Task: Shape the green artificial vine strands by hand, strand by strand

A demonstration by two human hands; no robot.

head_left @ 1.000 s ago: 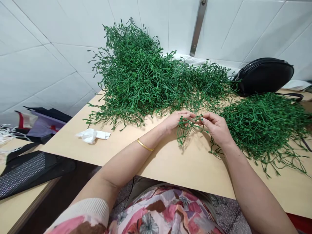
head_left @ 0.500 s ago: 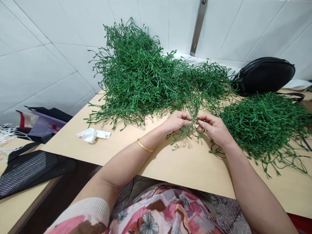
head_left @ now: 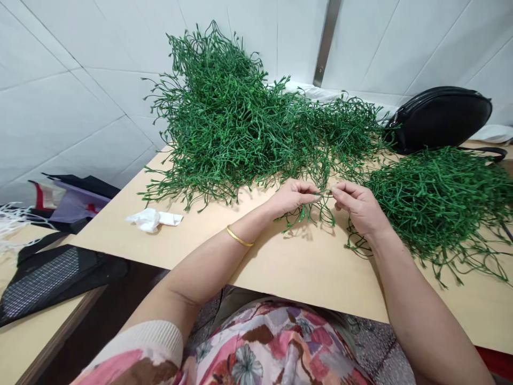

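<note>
Low over the table, my left hand (head_left: 292,200) pinches a small thin-stemmed green plastic plant sprig (head_left: 308,215) between thumb and fingers. Its stems hang below the fingertips towards the tabletop. Just to the right, my right hand (head_left: 363,209) has thumb and forefinger pressed together on a thin stem of the same sprig. A short gap separates the two sets of fingertips. Behind my hands spreads a large heap of green sprigs (head_left: 236,123). Close beside my right wrist lies a second pile of sprigs (head_left: 444,200).
A crumpled white tissue (head_left: 150,220) lies on the tan table (head_left: 280,267). At the back right stands a black bag (head_left: 443,120) with its strap on the table. A white tiled wall (head_left: 100,37) closes off the rear. Dark mesh fabric (head_left: 44,283) sits lower left.
My right hand has moved slightly right, widening the gap between my fingertips. My left hand keeps its pinch on the sprig. The view has shifted a little.
</note>
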